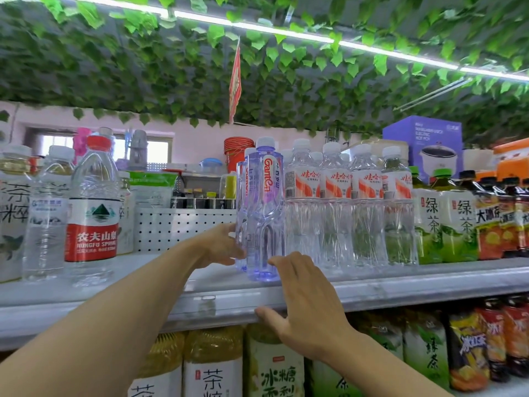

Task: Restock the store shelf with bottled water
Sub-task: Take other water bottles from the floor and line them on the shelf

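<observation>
A row of clear purple-tinted Ganten water bottles (264, 213) stands upright on the grey top shelf (400, 285), front one near the edge. My left hand (220, 243) reaches in from the lower left and touches the left side of the bottles behind the front one, fingers loosely bent. My right hand (303, 305) rests on the shelf's front lip, fingertips touching the base of the front bottle, thumb under the edge. Neither hand grips a bottle.
Wahaha water bottles (336, 207) stand packed right of the Ganten row, then green tea bottles (446, 216). A Nongfu Spring bottle (93, 210) and other clear bottles stand at left, with an open gap of shelf between. Tea drinks (272, 365) fill the shelf below.
</observation>
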{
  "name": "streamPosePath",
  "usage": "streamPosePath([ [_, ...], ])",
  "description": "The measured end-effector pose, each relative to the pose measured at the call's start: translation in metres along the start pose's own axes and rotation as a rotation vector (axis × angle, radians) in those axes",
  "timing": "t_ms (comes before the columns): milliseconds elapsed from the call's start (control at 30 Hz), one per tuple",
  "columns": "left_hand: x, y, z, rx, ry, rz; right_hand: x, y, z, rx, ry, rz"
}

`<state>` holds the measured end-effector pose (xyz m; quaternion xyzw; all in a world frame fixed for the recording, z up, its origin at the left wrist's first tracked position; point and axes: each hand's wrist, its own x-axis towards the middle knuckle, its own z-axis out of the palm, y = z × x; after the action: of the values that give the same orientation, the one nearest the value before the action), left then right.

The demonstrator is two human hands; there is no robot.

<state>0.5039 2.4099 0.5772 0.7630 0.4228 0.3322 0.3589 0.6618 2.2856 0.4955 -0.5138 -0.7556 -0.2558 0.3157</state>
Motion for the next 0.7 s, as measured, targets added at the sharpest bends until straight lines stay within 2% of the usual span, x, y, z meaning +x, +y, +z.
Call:
streamPosePath([
  [700,0.009,-0.003,0.008,-0.019,0.030,0.003,0.001,0.000,0.004,-0.004,0.017,0.009],
])
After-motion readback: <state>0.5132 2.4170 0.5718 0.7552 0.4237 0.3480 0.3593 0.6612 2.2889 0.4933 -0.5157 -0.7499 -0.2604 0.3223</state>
